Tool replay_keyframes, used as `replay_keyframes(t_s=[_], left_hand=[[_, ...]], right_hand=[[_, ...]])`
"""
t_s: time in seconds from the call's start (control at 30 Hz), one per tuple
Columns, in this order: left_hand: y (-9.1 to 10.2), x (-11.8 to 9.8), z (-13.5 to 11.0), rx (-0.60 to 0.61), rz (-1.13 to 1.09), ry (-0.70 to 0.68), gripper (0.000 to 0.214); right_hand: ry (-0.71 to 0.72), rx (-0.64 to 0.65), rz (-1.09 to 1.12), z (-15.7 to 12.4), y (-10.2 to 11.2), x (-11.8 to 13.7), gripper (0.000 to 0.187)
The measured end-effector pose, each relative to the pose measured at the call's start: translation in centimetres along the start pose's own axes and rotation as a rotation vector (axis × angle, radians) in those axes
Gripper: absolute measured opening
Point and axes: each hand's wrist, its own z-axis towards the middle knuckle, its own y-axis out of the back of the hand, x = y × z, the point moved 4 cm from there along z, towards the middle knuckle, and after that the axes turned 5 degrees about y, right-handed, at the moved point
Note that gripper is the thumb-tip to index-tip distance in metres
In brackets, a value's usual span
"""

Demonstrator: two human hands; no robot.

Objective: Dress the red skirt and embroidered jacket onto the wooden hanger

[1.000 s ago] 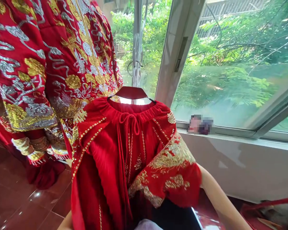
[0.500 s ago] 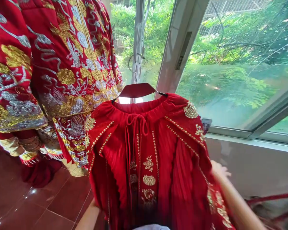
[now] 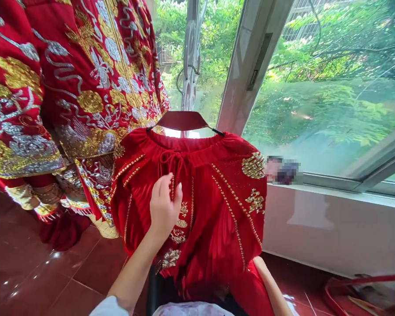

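Note:
In the head view a red pleated dress (image 3: 213, 210) with gold embroidery and lines of gold studs hangs from a dark red hanger (image 3: 183, 120). A thin red drawstring (image 3: 177, 160) is tied in a bow at its gathered neckline. My left hand (image 3: 166, 202) is raised before the chest of the dress, just below the bow, with thumb and fingers apart; nothing shows between them. At the lower right, my right hand (image 3: 257, 262) is at the dress's side edge. Red cloth covers its fingers, so its grip is hidden.
Heavily embroidered red jackets (image 3: 95, 83) hang close on the left. Behind the dress is a metal-framed window (image 3: 329, 114) with a sill. A blurred-out patch (image 3: 283, 170) lies by the sill. A red tubular frame (image 3: 335, 289) stands low at the right, on dark red floor tiles (image 3: 85, 285).
My left hand has come up from the lower left to the dress front. My right hand has moved down and inward. The dress's sides are drawn in, and its lower part is bunched.

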Motion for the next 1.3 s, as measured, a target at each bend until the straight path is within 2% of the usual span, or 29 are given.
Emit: replay_keyframes(t_s=[0.07, 0.1, 0.13, 0.2, 0.27, 0.33, 0.4, 0.47, 0.5, 0.57, 0.63, 0.67, 0.73, 0.8, 0.87, 0.9, 0.93, 1.0, 1.03, 1.07, 1.13, 1.2, 1.3], left_hand=[[-2.6, 1.0, 2.1, 0.101, 0.038, 0.185, 0.039], [-3.4, 1.8, 2.9, 0.128, 0.043, 0.245, 0.040], [-4.0, 2.6, 3.3, 0.149, 0.033, 0.281, 0.038], [-4.5, 3.8, 3.6, 0.182, -0.020, 0.297, 0.026], [-4.5, 4.3, 3.1, 0.217, -0.073, 0.270, 0.021], [-4.3, 4.3, 1.6, 0.240, -0.088, 0.246, 0.023], [-4.4, 4.3, -0.8, 0.305, -0.019, 0.227, 0.024], [-5.0, 4.8, -4.2, 0.457, 0.117, 0.195, 0.026], [-5.3, 5.3, -6.1, 0.547, 0.187, 0.176, 0.026], [-5.6, 6.5, -10.0, 0.692, 0.276, 0.147, 0.026], [-5.7, 7.7, -13.2, 0.778, 0.323, 0.135, 0.024], [-5.7, 8.0, -14.3, 0.815, 0.347, 0.128, 0.023], [-5.5, 7.9, -14.8, 0.897, 0.380, 0.097, 0.021], [-5.0, 6.4, -12.9, 0.970, 0.382, 0.054, 0.023], [-3.7, 3.7, -8.8, 0.970, 0.341, 0.007, 0.027], [-2.9, 2.2, -6.2, 0.917, 0.310, -0.011, 0.029], [-1.8, 0.5, -3.3, 0.786, 0.255, -0.062, 0.031], [0.2, -2.5, 1.4, 0.530, 0.216, -0.253, 0.039], [0.7, -3.3, 3.1, 0.452, 0.240, -0.318, 0.044], [0.9, -3.8, 4.3, 0.441, 0.262, -0.376, 0.047], [0.4, -3.8, 5.1, 0.522, 0.283, -0.471, 0.038], [0.1, -3.3, 4.9, 0.640, 0.245, -0.547, 0.025], [1.1, -2.7, 4.3, 0.736, 0.125, -0.620, 0.022]], right_hand=[[-0.114, -0.043, -0.047, 0.6, 0.2, -1.9, 0.029], [-0.138, -0.096, -0.052, 0.9, 0.9, -2.1, 0.034], [-0.127, -0.171, -0.032, 1.3, 1.8, -1.6, 0.036], [-0.025, -0.371, 0.083, 1.6, 4.5, 1.3, 0.033], [0.151, -0.581, 0.236, 0.8, 7.7, 6.5, 0.026], [0.440, -0.799, 0.227, -1.5, 10.5, 13.1, 0.024], [0.795, -0.922, 0.202, -4.6, 12.0, 19.9, 0.030], [1.121, -0.961, 0.246, -7.7, 12.0, 25.7, 0.031], [1.311, -0.936, 0.234, -9.0, 11.4, 28.3, 0.029], [1.503, -0.832, 0.133, -10.4, 9.6, 32.8, 0.024], [1.562, -0.684, -0.024, -10.4, 7.4, 36.3, 0.016], [1.562, -0.597, -0.110, -10.0, 6.2, 37.6, 0.018], [1.524, -0.447, -0.275, -8.7, 4.1, 39.4, 0.034], [1.455, -0.348, -0.417, -7.4, 2.6, 39.9, 0.044], [1.400, -0.271, -0.506, -6.5, 2.2, 39.5, 0.044], [1.402, -0.220, -0.516, -6.3, 2.3, 39.0, 0.042], [1.426, -0.159, -0.503, -6.3, 2.7, 38.5, 0.039], [1.513, -0.028, -0.424, -6.5, 4.0, 37.5, 0.034], [1.556, 0.035, -0.377, -6.6, 4.8, 37.1, 0.032], [1.589, 0.089, -0.337, -6.6, 5.6, 36.8, 0.030], [1.630, 0.190, -0.301, -6.0, 7.0, 36.5, 0.027], [1.651, 0.280, -0.314, -4.9, 7.8, 36.5, 0.025], [1.651, 0.353, -0.371, -3.1, 8.3, 36.9, 0.031]])
